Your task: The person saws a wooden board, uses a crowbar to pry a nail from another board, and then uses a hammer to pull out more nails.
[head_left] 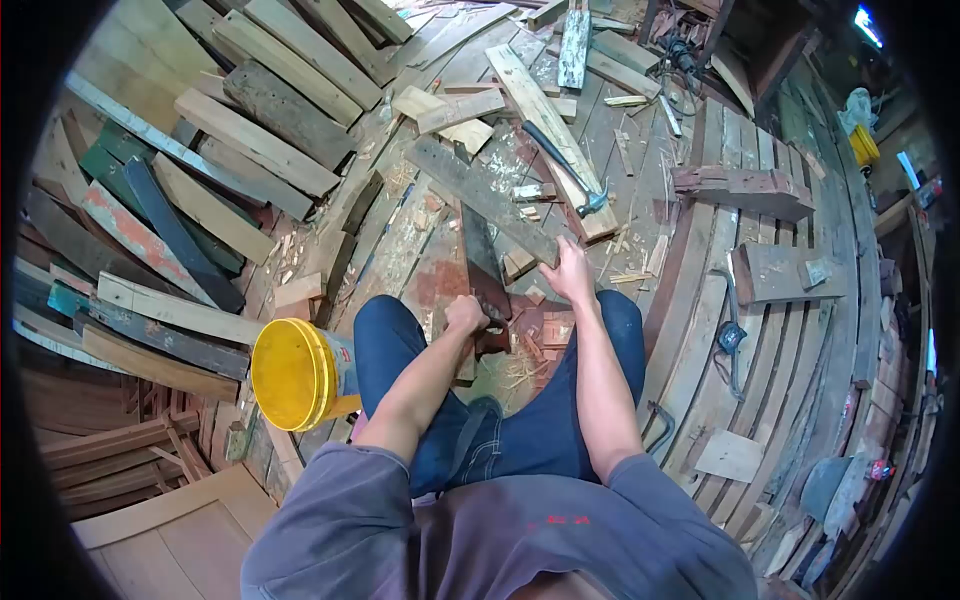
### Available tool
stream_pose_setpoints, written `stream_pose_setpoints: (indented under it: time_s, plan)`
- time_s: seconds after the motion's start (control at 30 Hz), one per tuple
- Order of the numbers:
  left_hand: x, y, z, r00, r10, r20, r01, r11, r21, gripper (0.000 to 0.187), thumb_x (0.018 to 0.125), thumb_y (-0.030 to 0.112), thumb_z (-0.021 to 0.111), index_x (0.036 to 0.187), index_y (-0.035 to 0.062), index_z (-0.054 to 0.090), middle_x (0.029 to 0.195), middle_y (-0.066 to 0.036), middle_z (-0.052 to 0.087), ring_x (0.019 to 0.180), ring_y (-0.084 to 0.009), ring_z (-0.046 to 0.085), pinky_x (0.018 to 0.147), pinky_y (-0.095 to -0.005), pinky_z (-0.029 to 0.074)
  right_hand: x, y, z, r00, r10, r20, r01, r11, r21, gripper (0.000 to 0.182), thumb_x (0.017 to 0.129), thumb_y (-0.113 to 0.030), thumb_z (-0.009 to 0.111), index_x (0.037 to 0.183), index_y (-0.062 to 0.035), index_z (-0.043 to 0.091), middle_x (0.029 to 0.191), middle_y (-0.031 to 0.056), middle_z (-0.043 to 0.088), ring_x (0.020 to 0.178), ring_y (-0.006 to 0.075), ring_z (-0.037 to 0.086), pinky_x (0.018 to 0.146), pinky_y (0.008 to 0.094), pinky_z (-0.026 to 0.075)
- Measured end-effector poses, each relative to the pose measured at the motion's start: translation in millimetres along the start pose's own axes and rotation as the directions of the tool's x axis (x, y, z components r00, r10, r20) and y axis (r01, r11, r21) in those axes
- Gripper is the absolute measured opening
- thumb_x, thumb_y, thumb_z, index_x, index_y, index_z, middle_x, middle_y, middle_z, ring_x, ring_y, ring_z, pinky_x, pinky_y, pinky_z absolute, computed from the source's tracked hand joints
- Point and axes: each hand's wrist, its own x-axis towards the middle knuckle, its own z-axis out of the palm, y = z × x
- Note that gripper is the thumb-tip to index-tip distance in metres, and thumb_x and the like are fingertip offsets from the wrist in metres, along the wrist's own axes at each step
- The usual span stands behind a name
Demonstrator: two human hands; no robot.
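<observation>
My right hand [570, 272] grips the near end of a long grey-brown wooden board [470, 190], which slants away to the upper left. My left hand [466, 314] is closed in a fist between my knees, around something dark that is mostly hidden. Right beside that fist is the lower end of a dark reddish block of wood [480, 250], which passes under the board. Wood chips and shavings [525, 372] lie below my hands. Beyond the board, a claw hammer [565, 160] rests on a pale plank [535, 110].
A yellow bucket [290, 375] stands by my left knee. Stacked planks [270, 150] fill the left side. At right, a slatted bench [790, 350] carries thick wood blocks [790, 272], a metal clamp [732, 335] and a pale square piece [729, 456].
</observation>
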Motion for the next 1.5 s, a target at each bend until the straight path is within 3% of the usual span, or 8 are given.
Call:
stream_pose_setpoints:
  time_s: [0.27,0.37,0.5,0.7,0.77,1.0,1.2,1.5]
  plan:
    - [13.3,-47.9,-49.4,0.996,0.012,-0.088,-0.024,0.991,-0.134,0.045,0.070,0.027,0.070,0.102,-0.0050,0.069,0.105,-0.027,0.068,0.102,-0.0351,0.067,0.085,-0.0393,0.055,-0.3,5.7,3.6,0.999,0.002,-0.044,0.000,0.999,0.047,0.051,0.070,-0.023,0.079,0.110,0.0002,0.057,0.109,0.0217,0.064,0.101,0.0416,0.062,0.086,0.0485,0.050]
    - [8.1,-74.0,-88.9,0.947,0.050,-0.318,-0.168,0.920,-0.354,0.037,0.071,0.024,0.071,0.099,-0.0011,0.070,0.103,-0.024,0.070,0.099,-0.0355,0.068,0.083,-0.0419,0.054,0.8,0.2,0.8,1.000,0.019,-0.007,-0.019,0.999,0.041,0.056,0.070,-0.022,0.079,0.116,0.0014,0.056,0.114,0.0225,0.063,0.104,0.0415,0.060,0.089,0.0474,0.049]
    - [3.0,-110.5,-149.3,0.961,0.036,-0.275,-0.197,0.788,-0.583,0.037,0.076,0.031,0.070,0.095,-0.0002,0.069,0.091,-0.021,0.070,0.087,-0.0325,0.068,0.078,-0.0403,0.051,-1.8,-7.1,-5.0,0.999,0.029,0.034,-0.030,0.999,0.039,0.060,0.070,-0.021,0.078,0.120,0.0030,0.055,0.118,0.0238,0.062,0.108,0.0410,0.059,0.092,0.0460,0.049]
    - [20.4,-168.9,-175.1,0.844,0.108,-0.526,-0.316,0.891,-0.325,0.039,0.082,0.022,0.064,0.109,-0.0061,0.061,0.093,-0.020,0.069,0.092,-0.0288,0.067,0.081,-0.0397,0.051,-1.8,8.4,10.2,0.999,-0.015,0.047,0.013,0.999,0.036,0.060,0.069,-0.022,0.080,0.120,0.0007,0.056,0.112,0.0238,0.063,0.104,0.0417,0.061,0.089,0.0473,0.050]
    - [59.1,-201.6,-149.7,0.844,0.149,-0.516,-0.383,0.840,-0.384,0.039,0.083,0.025,0.061,0.108,-0.0051,0.062,0.107,-0.031,0.064,0.107,-0.0423,0.062,0.088,-0.0458,0.050,-3.2,9.7,11.5,0.998,-0.039,0.042,0.037,0.998,0.046,0.060,0.069,-0.022,0.080,0.119,0.0013,0.057,0.114,0.0247,0.063,0.104,0.0422,0.061,0.089,0.0468,0.050]
    - [92.6,-247.2,-63.1,0.892,0.104,-0.440,-0.274,0.898,-0.343,0.042,0.085,0.024,0.061,0.115,-0.0043,0.060,0.110,-0.031,0.063,0.108,-0.0428,0.060,0.094,-0.0473,0.047,-13.6,7.2,7.5,0.992,-0.062,0.107,0.058,0.998,0.036,0.049,0.069,-0.021,0.078,0.108,0.0001,0.057,0.103,0.0221,0.063,0.096,0.0412,0.062,0.081,0.0479,0.051]
    - [71.8,-237.3,-54.3,0.974,-0.170,-0.147,0.126,0.955,-0.270,0.041,0.081,0.017,0.066,0.117,-0.0019,0.061,0.118,-0.030,0.061,0.111,-0.0392,0.062,0.094,-0.0446,0.051,-26.5,-9.6,15.3,0.955,-0.114,0.272,0.127,0.991,-0.029,0.050,0.069,-0.022,0.078,0.110,-0.0029,0.056,0.099,0.0179,0.064,0.094,0.0382,0.064,0.080,0.0470,0.052]
    - [118.2,-264.6,2.9,0.903,-0.312,-0.296,0.185,0.903,-0.388,0.037,0.088,0.028,0.062,0.108,-0.0019,0.066,0.112,-0.029,0.064,0.108,-0.0414,0.063,0.091,-0.0458,0.052,-37.7,-16.5,38.2,0.848,-0.167,0.504,0.257,0.960,-0.114,0.051,0.071,-0.025,0.077,0.114,-0.0049,0.058,0.101,0.0168,0.067,0.098,0.0360,0.064,0.086,0.0465,0.051]
